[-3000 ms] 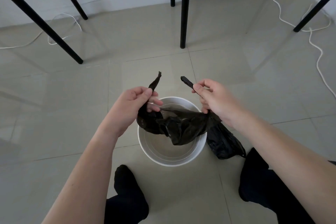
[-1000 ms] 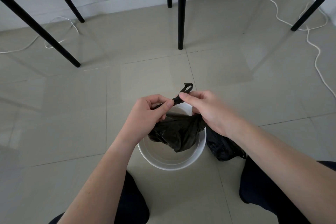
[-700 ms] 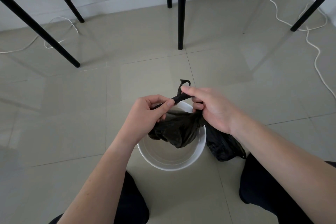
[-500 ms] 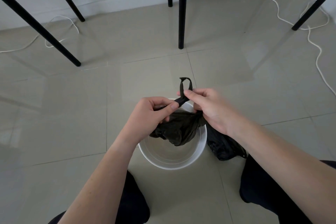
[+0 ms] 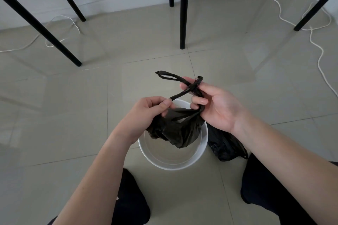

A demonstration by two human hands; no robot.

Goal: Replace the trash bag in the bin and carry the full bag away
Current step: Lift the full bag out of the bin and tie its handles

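Note:
A round white bin stands on the floor between my knees, with no liner inside. Above it hangs a black trash bag, held up by both hands. My left hand pinches one stretched handle strap between thumb and forefinger. My right hand has the other strap wrapped around its fingers, and a loop of strap sticks out to the left beyond the fingertips. A second black bag lies crumpled on the floor at the bin's right side.
Black table legs stand ahead at left, centre and right. White cables trail on the tiles at far left and right. My dark-trousered knees flank the bin.
The hands have moved apart and the straps are now pulled taut between them. The right hand turned palm-up with the strap wound on its fingers, and the loop swung out leftward.

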